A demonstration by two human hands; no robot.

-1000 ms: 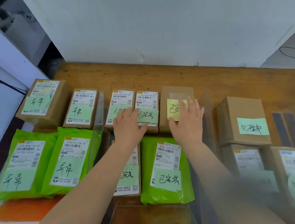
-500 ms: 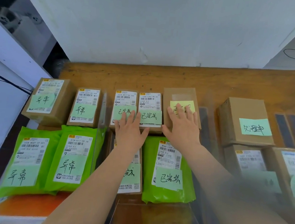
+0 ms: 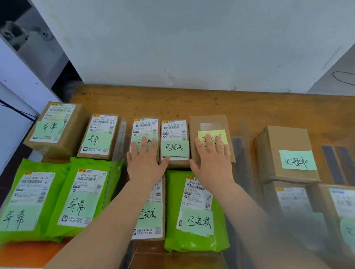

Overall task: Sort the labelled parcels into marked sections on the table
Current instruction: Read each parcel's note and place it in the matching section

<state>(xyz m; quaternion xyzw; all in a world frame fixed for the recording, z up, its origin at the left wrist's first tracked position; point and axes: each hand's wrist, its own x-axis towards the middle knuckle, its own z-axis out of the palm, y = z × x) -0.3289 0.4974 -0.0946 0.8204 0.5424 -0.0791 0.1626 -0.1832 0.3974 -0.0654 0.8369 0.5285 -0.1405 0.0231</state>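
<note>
The left hand (image 3: pixel 145 163) is lying flat, grip wide, on a cardboard box (image 3: pixel 145 135) labelled 已完成. The right hand (image 3: pixel 213 161) is pressing flat, fingers spread, on the box with the yellow note (image 3: pixel 213 124). Just below it is lying a green mailer (image 3: pixel 195 213) marked 已完成, L329.

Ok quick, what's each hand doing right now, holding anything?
Left hand: open, fingers flat on a small brown cardboard box with a green note, holding nothing.
Right hand: open, flat on the brown cardboard box with a yellow note, holding nothing.
</note>
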